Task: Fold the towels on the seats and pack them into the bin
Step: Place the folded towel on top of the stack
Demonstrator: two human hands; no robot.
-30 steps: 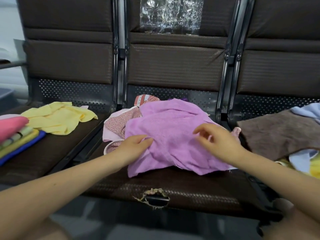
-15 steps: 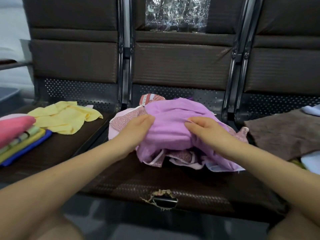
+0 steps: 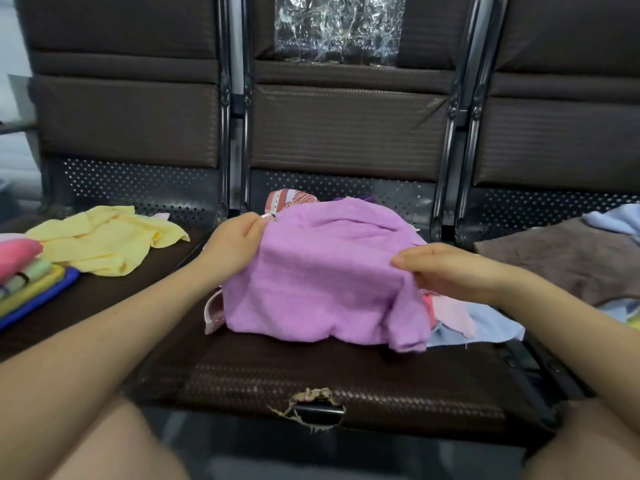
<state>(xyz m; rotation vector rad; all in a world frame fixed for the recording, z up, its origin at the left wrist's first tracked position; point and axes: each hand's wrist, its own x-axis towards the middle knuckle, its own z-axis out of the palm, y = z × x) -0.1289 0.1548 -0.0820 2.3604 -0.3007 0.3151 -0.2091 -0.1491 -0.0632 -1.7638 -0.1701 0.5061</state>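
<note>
No legible text or labels.

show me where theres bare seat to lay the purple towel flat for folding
Best patch: the front strip of the middle seat, between the purple towel and the torn front edge. A smaller patch lies on the left seat between the yellow towel and the middle seat. The right seat is crowded by the brown towel.

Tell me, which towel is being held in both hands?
The purple towel on the middle seat; the yellow and brown ones lie untouched.
</note>
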